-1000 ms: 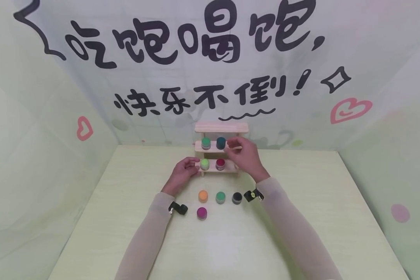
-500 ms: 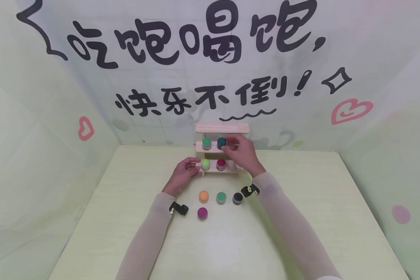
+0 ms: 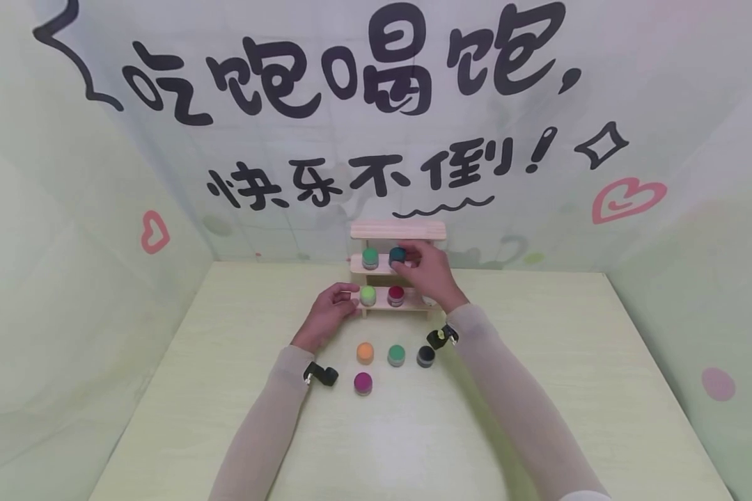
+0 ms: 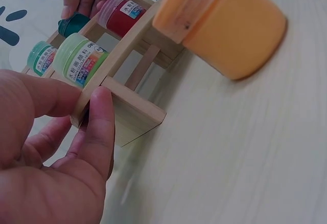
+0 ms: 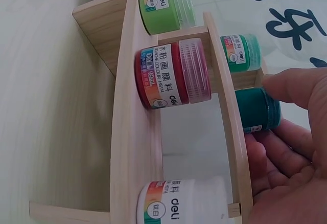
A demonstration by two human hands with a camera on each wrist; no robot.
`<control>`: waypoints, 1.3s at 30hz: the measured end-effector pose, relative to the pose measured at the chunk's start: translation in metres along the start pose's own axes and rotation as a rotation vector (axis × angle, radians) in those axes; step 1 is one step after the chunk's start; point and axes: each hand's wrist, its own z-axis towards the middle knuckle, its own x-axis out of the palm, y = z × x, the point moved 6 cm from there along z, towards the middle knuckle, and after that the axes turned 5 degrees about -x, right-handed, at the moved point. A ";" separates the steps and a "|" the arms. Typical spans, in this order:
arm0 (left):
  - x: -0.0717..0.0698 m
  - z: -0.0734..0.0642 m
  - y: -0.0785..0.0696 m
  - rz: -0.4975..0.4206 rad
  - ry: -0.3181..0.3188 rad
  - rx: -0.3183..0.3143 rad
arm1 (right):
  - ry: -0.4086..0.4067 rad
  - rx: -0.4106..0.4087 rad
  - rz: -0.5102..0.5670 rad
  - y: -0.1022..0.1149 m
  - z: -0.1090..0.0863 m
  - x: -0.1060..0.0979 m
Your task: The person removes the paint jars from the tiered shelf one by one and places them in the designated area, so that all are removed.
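Note:
A small three-tier wooden rack stands at the back of the table. My right hand holds a dark teal paint jar on the middle tier, thumb at the lid and fingers beneath its side. Left of that jar sits a green paint jar. The lowest tier carries a light green jar, a red jar and a white jar; in the head view my right hand mostly covers the white one. At the rack's left end, my left hand pinches the lowest shelf board.
In front of the rack stand an orange jar, a second green jar and a black jar, with a purple jar nearer. Behind the rack hangs a printed cloth backdrop.
My right hand has shifted slightly left, its fingers closing further round the dark teal jar. The left hand stays at the rack's end.

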 end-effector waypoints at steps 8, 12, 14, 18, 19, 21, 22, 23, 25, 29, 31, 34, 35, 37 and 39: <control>0.001 -0.002 -0.002 -0.014 -0.003 0.006 | 0.007 0.009 0.010 0.000 0.001 -0.001; 0.002 -0.002 -0.001 -0.017 -0.005 0.009 | 0.011 0.007 0.018 0.000 -0.001 -0.002; 0.002 -0.002 -0.001 -0.024 -0.002 0.012 | 0.010 -0.002 0.026 0.001 -0.003 -0.003; 0.003 -0.002 -0.001 -0.032 0.001 0.018 | 0.014 -0.015 0.034 0.005 -0.009 -0.003; 0.003 -0.002 -0.001 -0.033 0.001 0.019 | 0.016 -0.014 0.035 0.005 -0.010 -0.003; 0.002 -0.002 -0.002 -0.031 -0.002 0.018 | 0.022 -0.008 0.033 0.007 -0.014 -0.002; 0.002 -0.002 -0.002 -0.031 -0.003 0.018 | 0.023 -0.005 0.029 0.008 -0.016 -0.002; 0.002 -0.002 -0.002 -0.030 -0.004 0.018 | 0.022 -0.002 0.028 0.009 -0.018 -0.002; 0.002 -0.002 -0.002 -0.030 -0.005 0.018 | 0.018 -0.003 0.038 0.012 -0.022 -0.002; 0.002 -0.002 -0.003 -0.027 -0.005 0.015 | 0.008 -0.019 0.084 0.018 -0.030 -0.004; 0.002 -0.002 -0.003 -0.025 -0.002 0.011 | 0.009 -0.022 0.102 0.021 -0.034 -0.004; 0.002 -0.002 -0.003 -0.026 0.001 0.004 | 0.014 -0.007 0.111 0.022 -0.043 -0.004; 0.002 -0.002 -0.003 -0.026 0.002 0.001 | 0.018 0.001 0.113 0.022 -0.045 -0.004; 0.002 -0.002 -0.003 -0.032 0.001 -0.002 | 0.024 0.011 0.120 0.021 -0.050 -0.002; 0.002 -0.002 -0.003 -0.038 -0.002 -0.004 | 0.030 0.016 0.132 0.021 -0.054 -0.001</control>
